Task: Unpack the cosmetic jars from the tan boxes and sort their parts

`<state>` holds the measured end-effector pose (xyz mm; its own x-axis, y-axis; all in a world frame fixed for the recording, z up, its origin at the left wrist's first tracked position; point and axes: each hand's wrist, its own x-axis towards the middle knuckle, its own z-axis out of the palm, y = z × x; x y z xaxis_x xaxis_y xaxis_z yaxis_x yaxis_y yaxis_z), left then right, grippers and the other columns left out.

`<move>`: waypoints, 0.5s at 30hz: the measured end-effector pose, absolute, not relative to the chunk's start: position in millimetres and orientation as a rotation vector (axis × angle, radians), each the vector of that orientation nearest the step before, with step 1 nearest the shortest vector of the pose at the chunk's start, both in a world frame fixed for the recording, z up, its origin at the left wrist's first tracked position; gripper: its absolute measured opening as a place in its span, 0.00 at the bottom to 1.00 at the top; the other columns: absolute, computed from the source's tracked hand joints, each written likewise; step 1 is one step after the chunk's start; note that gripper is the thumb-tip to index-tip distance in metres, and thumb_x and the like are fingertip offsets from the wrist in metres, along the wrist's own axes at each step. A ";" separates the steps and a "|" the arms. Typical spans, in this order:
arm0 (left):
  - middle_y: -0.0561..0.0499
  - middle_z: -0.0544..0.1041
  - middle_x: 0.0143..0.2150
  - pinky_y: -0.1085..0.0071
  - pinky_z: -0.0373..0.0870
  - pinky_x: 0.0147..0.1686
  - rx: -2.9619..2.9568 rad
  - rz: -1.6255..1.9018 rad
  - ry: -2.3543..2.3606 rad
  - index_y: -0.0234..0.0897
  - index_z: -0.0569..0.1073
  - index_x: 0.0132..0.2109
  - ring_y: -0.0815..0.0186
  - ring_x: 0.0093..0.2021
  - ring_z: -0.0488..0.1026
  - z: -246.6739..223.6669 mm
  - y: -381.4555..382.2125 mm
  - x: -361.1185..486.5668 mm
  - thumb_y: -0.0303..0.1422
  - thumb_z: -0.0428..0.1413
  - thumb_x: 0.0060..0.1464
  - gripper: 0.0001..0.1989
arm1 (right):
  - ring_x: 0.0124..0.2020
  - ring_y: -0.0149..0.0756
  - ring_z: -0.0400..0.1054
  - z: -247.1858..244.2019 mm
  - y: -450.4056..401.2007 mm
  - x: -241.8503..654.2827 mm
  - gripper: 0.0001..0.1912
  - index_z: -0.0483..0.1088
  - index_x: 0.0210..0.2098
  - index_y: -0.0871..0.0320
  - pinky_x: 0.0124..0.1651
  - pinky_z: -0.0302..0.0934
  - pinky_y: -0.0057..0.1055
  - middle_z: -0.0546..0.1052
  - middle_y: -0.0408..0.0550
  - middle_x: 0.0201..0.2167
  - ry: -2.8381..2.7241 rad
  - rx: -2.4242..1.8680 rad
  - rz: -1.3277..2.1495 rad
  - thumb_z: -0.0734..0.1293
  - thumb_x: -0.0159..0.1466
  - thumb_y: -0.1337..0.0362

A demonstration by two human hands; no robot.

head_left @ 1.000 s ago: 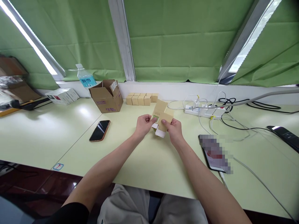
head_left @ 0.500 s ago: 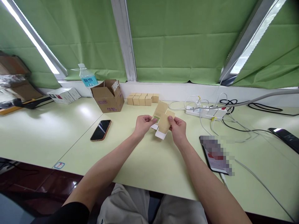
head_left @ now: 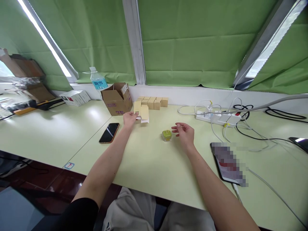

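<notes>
My left hand grips an unfolded tan carton with white inner flaps, held over the table in front of the row of small tan boxes. A small clear jar with a green lid stands on the table. Just right of the jar is my right hand, its fingers apart and nothing between them. An open brown cardboard box stands left of the small boxes.
A phone lies at the left, and another with a cable at the right. White power strips and tangled cables run along the back right. Behind the brown box is a bottle. White boxes stand further left.
My left hand has moved left with the unfolded carton. My right hand has let go of it and opened. The green-lidded jar now shows on the table. The view has shifted slightly left.
</notes>
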<state>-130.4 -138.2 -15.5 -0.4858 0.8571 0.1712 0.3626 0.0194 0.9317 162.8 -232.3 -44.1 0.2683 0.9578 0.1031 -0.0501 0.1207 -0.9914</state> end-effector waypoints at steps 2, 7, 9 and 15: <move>0.38 0.85 0.43 0.55 0.78 0.47 1.252 1.389 2.042 0.35 0.80 0.47 0.48 0.48 0.83 -21.7 -132.1 -145.9 0.45 0.68 0.56 0.19 | 0.33 0.41 0.82 -51.0 -228.3 166.5 0.23 0.79 0.44 0.56 0.32 0.68 0.33 0.88 0.53 0.38 -1.034 -1.249 0.918 0.73 0.63 0.43; 0.28 0.83 0.56 0.36 0.60 0.65 1.413 1.137 2.342 0.35 0.77 0.58 0.32 0.66 0.72 -34.9 -129.3 -157.1 0.40 0.64 0.60 0.22 | 0.33 0.41 0.81 -60.4 -223.9 172.6 0.19 0.79 0.44 0.55 0.36 0.68 0.35 0.87 0.51 0.37 -1.061 -1.323 0.875 0.71 0.65 0.47; 0.25 0.78 0.63 0.35 0.55 0.68 1.492 1.095 2.405 0.34 0.75 0.62 0.30 0.72 0.64 -36.7 -133.5 -152.5 0.40 0.60 0.63 0.24 | 0.33 0.41 0.80 -62.0 -223.2 173.8 0.18 0.79 0.44 0.55 0.37 0.68 0.35 0.87 0.51 0.37 -1.074 -1.344 0.866 0.71 0.65 0.48; 0.32 0.69 0.71 0.43 0.58 0.69 1.941 1.057 2.491 0.37 0.73 0.67 0.39 0.72 0.62 -33.4 -147.6 -133.4 0.35 0.48 0.70 0.23 | 0.34 0.41 0.79 -70.2 -219.8 177.4 0.15 0.78 0.44 0.54 0.43 0.69 0.39 0.87 0.49 0.37 -1.187 -1.346 0.816 0.68 0.63 0.53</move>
